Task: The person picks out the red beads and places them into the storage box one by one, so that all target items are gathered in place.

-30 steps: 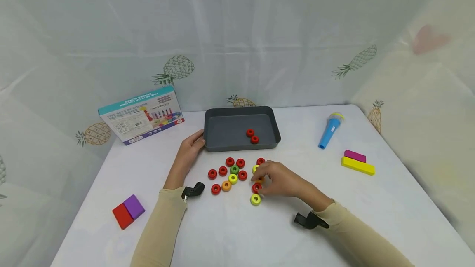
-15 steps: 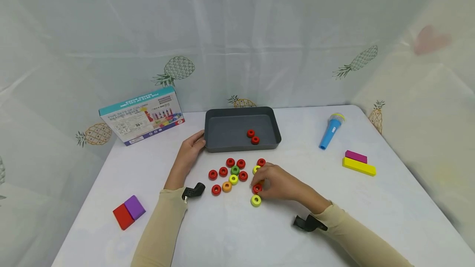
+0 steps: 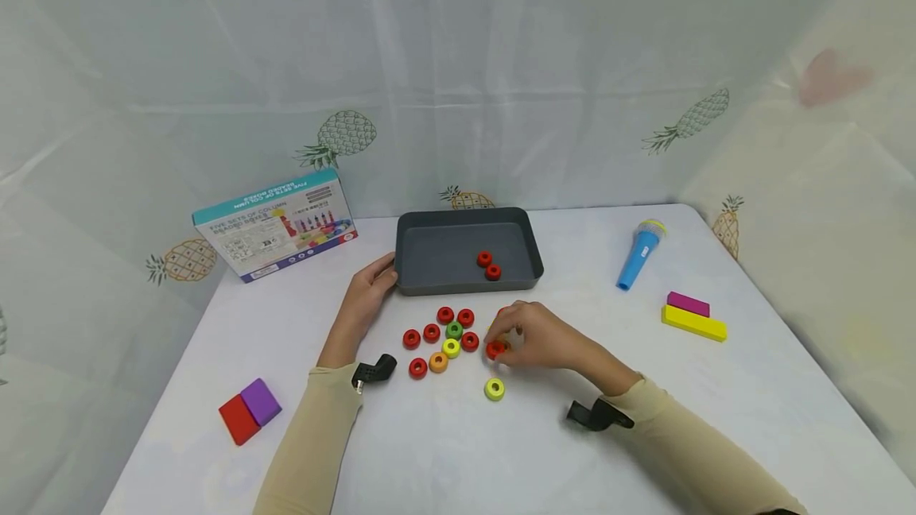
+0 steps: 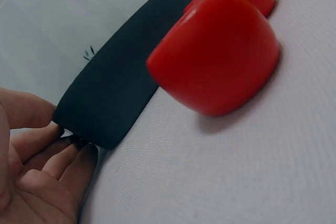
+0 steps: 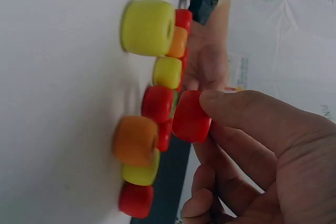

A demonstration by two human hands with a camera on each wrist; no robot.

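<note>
Between thumb and fingers, my right hand (image 3: 540, 334) pinches a red bead (image 5: 191, 116), raised off the table in the right wrist view. An orange bead (image 5: 135, 141) and more red and yellow ones lie beside and partly behind it. My left hand (image 3: 363, 296) holds the front left corner of a dark grey tray (image 3: 436, 289), thumb and fingers at its rim in the left wrist view. Two red beads (image 3: 493, 272) lie inside the tray. In front of it are several loose beads: red, a green bead (image 3: 454, 330), a yellow bead (image 3: 451, 348) and an orange bead (image 3: 439, 362).
A lone yellow bead (image 3: 494, 389) lies nearer the front. At back left stands a printed box (image 3: 275, 229). Red and purple blocks (image 3: 239, 420) lie left; a blue toy microphone (image 3: 637, 259) and yellow and magenta blocks (image 3: 694, 323) lie right. A pineapple-print curtain (image 3: 458, 102) hangs behind.
My right hand has pinched the red bead behind the lone yellow one and lifted it off the table, moving slightly away from me. The left hand stays at the tray.
</note>
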